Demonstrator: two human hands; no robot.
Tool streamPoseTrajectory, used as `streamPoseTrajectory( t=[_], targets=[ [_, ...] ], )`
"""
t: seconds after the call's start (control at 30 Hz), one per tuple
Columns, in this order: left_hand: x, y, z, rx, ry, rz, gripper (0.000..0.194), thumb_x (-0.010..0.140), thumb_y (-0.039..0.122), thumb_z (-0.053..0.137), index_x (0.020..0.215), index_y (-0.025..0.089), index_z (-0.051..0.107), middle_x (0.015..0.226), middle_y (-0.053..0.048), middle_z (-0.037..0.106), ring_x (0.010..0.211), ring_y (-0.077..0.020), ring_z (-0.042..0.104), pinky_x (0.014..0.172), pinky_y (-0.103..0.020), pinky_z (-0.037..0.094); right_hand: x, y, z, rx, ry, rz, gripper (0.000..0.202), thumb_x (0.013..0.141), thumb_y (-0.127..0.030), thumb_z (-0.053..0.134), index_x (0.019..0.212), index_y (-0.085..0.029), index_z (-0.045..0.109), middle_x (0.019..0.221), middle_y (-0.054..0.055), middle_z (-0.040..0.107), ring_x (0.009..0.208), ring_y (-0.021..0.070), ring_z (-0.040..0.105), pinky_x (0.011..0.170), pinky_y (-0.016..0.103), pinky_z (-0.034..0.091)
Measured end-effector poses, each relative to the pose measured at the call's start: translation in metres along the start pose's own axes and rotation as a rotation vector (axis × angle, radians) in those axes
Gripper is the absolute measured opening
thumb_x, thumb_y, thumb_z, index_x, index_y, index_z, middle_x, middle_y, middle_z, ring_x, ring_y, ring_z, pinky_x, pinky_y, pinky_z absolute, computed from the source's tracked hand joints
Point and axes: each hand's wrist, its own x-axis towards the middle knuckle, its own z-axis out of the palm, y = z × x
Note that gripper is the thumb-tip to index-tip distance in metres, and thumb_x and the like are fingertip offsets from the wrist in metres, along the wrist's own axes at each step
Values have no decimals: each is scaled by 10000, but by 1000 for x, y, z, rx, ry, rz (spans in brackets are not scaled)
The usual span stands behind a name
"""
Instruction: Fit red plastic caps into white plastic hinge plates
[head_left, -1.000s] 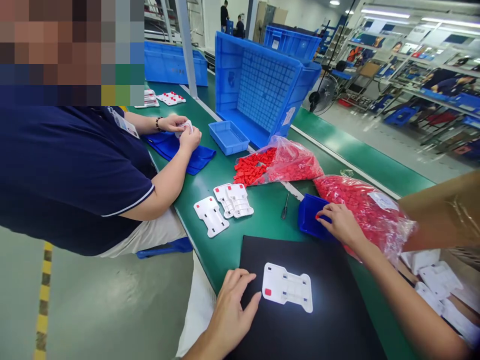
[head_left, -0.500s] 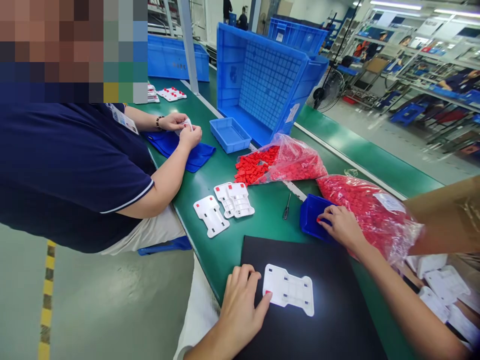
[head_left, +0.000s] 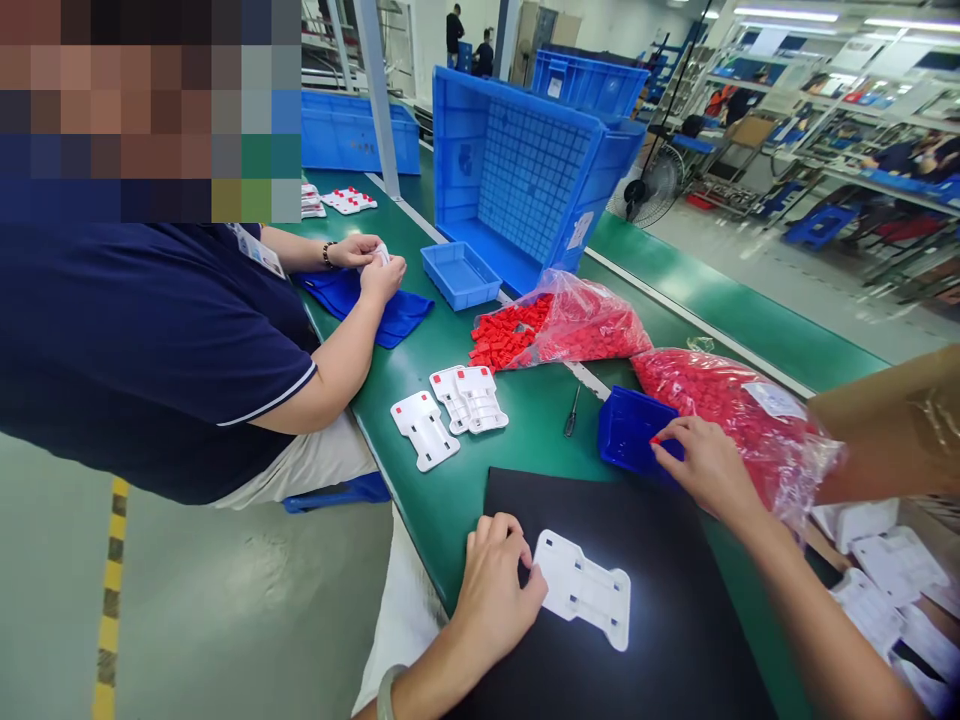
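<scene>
On the black mat (head_left: 660,560) lies a white plastic plate (head_left: 589,590) with small rectangular slots. My left hand (head_left: 501,580) pinches the plate's left end between thumb and fingers; its red corner is hidden now. Beside the dark blue bin (head_left: 626,430), my right hand (head_left: 705,460) is closed, with a small red plastic piece (head_left: 655,440) between thumb and forefinger. Beyond the mat, several white plates (head_left: 424,430) with red corner pieces rest on the green table.
Bags of red pieces (head_left: 735,425) lie behind the bin, and a screwdriver (head_left: 572,412) is left of it. At left, a co-worker's hands (head_left: 379,270) hold a white part above a blue cloth (head_left: 405,318). A light blue tray (head_left: 460,276) stands before a large blue crate (head_left: 536,160).
My right hand has drawn slightly right, out from the bin, with the red piece. My left hand has closed on the plate's end, covering the red corner, and the plate has shifted slightly.
</scene>
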Motion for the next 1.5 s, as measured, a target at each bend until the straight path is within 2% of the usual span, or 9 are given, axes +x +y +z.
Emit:
streamPoseTrajectory(
  t=[0.1,0.23,0.4,0.53,0.67,0.8,1.03,1.33,1.5],
  targets=[
    [0,-1,-6,-141,-14,-6,98,719,104,509,670,185,486,826,-19,595,801,-184,548,742,-334,395,-5,-6,-4,77,55,38,251,819,-430,522,808,-212,647,888,86,632,875,258,582,809,409,435],
    [0,-1,-8,-521,-152,-167,45,758,140,498,747,183,509,646,25,578,571,-116,544,552,-232,386,-22,-27,-6,141,161,140,234,807,-421,550,771,-201,620,912,111,625,922,291,580,821,447,428],
    [-3,-1,0,-879,-200,-211,454,719,97,539,1169,151,519,870,-28,658,770,-145,626,655,-234,479,-82,-105,1,413,143,193,186,846,-409,560,875,-229,599,997,52,634,911,211,617,741,340,483],
    [-15,8,4,-935,-213,-141,332,779,115,529,1098,143,617,1039,-86,657,972,-196,617,801,-282,510,-130,-173,13,580,100,303,110,851,-334,580,886,-230,588,1053,69,592,960,223,591,746,353,490],
    [-31,19,3,-947,-168,-124,271,872,203,527,1131,161,595,1104,-93,646,1007,-204,612,818,-282,523,-147,-207,22,581,257,348,105,847,-298,587,919,-222,582,1061,93,557,988,244,559,766,392,491],
    [-43,26,1,-908,-142,-107,286,921,263,501,1185,182,576,1149,-85,638,985,-192,631,842,-283,527,-149,-215,27,549,343,336,113,841,-276,603,934,-216,584,1052,92,535,1018,253,532,855,446,459],
    [-51,26,4,-880,-102,-75,291,931,267,498,1203,194,574,1168,-77,649,1016,-203,640,912,-314,514,-152,-220,32,534,344,341,110,845,-284,606,924,-213,584,1011,85,533,951,234,532,815,408,456],
    [-53,10,10,-803,-84,35,295,938,224,479,1225,187,535,1169,-87,656,1002,-202,650,908,-325,520,-150,-215,8,390,56,299,133,890,-374,556,940,-270,622,973,26,621,874,209,564,746,348,440],
    [-52,10,7,-794,-104,59,269,942,198,463,1197,192,548,1121,-79,672,977,-192,655,874,-301,526,-147,-207,1,422,19,236,107,902,-348,550,947,-263,597,948,17,633,874,196,589,734,318,452]
  ],
)
